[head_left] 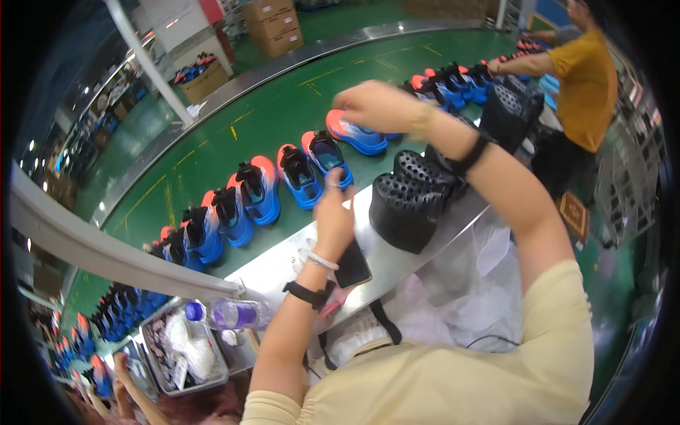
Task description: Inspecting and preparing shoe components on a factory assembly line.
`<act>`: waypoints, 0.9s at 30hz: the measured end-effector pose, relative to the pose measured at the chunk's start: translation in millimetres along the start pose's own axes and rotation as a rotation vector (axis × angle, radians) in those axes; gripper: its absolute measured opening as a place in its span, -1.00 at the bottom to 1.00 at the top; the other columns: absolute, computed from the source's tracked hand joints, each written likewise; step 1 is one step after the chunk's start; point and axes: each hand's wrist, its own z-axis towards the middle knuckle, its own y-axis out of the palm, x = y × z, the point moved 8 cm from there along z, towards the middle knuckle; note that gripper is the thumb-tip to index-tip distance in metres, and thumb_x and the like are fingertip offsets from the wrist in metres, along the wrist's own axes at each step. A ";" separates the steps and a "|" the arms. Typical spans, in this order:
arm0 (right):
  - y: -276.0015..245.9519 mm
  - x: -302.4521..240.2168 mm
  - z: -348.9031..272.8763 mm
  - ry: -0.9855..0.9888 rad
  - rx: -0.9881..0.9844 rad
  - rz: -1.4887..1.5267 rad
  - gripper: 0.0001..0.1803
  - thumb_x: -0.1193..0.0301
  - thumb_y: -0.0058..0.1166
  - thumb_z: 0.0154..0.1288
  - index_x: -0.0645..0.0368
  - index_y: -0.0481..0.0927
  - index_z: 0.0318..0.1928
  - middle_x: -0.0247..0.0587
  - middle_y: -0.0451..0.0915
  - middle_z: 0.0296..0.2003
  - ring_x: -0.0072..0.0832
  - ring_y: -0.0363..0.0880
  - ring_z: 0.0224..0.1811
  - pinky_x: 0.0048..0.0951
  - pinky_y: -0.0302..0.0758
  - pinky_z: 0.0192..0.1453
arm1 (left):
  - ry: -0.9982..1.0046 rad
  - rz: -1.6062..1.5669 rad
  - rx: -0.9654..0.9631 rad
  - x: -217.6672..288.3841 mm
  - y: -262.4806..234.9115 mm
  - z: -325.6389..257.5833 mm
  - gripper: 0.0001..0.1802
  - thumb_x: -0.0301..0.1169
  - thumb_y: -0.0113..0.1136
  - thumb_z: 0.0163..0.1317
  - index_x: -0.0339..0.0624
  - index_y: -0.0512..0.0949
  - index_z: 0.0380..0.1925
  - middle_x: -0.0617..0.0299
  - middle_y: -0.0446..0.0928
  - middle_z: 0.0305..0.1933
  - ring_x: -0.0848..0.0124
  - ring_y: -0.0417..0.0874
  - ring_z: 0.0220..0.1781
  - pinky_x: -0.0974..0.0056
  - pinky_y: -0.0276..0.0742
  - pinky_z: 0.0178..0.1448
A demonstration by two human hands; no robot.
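My right hand (382,108) reaches over a blue, white and coral sneaker (360,136) that sits at an angle to its neighbours, its fingers curled at the coral toe. My left hand (334,218) is at the near, heel end of another blue and coral sneaker (322,152) with a black collar; motion blur hides how its fingers close. To the left stands a similar sneaker (299,176) on the green belt (234,131). Below my left wrist, a dark phone (353,265) lies on the metal ledge (397,265).
Black perforated shoe-shaped blocks (405,205) stand on the ledge at right. More sneakers (258,191) line the belt both ways. A purple-labelled bottle (237,314) and a grey bin (185,347) are at lower left, by a white post (120,251). A person in a mustard shirt (584,78) works at far right.
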 end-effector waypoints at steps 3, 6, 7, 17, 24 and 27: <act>-63.8 59.8 -59.3 -0.007 0.173 -0.070 -0.66 0.25 0.05 0.27 0.24 0.55 -0.07 0.03 0.64 -0.26 -0.07 0.61 -0.16 -0.17 0.50 -0.05 | -0.289 -0.030 -0.385 7.8 64.0 -20.0 -0.27 -0.03 -0.08 0.35 -0.07 -0.05 0.39 -0.32 0.55 -0.12 -0.15 0.61 -0.09 0.03 0.43 0.03; -124.7 142.7 -114.8 0.221 0.308 -0.090 -0.63 0.30 0.06 0.26 0.20 0.49 0.03 -0.01 0.65 -0.14 -0.23 0.63 -0.10 -0.31 0.50 -0.02 | -0.226 -0.095 -0.336 4.7 76.3 -10.0 -0.28 -0.04 -0.06 0.35 -0.08 -0.02 0.38 -0.28 0.57 -0.17 -0.05 0.64 -0.13 0.09 0.46 -0.02; -146.6 181.4 -137.0 0.279 0.362 -0.154 -0.59 0.28 0.04 0.27 0.22 0.46 0.07 0.01 0.64 -0.12 -0.20 0.62 -0.07 -0.31 0.50 -0.01 | -0.252 -0.123 -0.373 2.1 78.5 -6.1 -0.27 -0.03 -0.07 0.35 -0.11 -0.01 0.38 -0.30 0.56 -0.15 -0.12 0.61 -0.09 0.05 0.45 0.02; -181.3 443.6 -327.0 0.804 0.507 -0.275 -0.40 -0.01 -0.02 0.30 0.22 0.43 0.12 0.06 0.57 -0.03 -0.17 0.52 0.09 -0.31 0.37 0.15 | 0.042 0.126 0.200 -57.1 8.7 62.4 -0.88 -0.51 0.07 0.20 -0.31 0.54 -0.30 -0.01 0.58 -0.32 0.06 0.61 -0.26 0.12 0.49 -0.16; -154.8 485.2 -340.6 0.664 0.471 0.131 -0.49 0.49 0.14 0.21 0.34 0.34 0.15 -0.12 0.54 -0.03 -0.47 0.47 0.01 -0.47 0.37 0.13 | -0.012 0.456 0.123 -93.9 44.1 111.5 -0.76 -0.55 0.07 0.08 -0.35 0.52 -0.21 -0.08 0.54 -0.11 -0.01 0.55 -0.07 0.06 0.48 0.01; -146.5 484.1 -338.4 0.628 0.453 0.257 -0.50 0.59 0.05 0.24 0.44 0.28 0.17 -0.14 0.51 0.04 -0.49 0.46 0.06 -0.48 0.39 0.14 | -0.074 0.579 0.021 -98.5 43.2 118.6 -0.25 -0.56 0.16 -0.05 -0.31 0.24 0.26 -0.06 0.24 0.33 0.05 0.35 0.30 0.14 0.40 0.27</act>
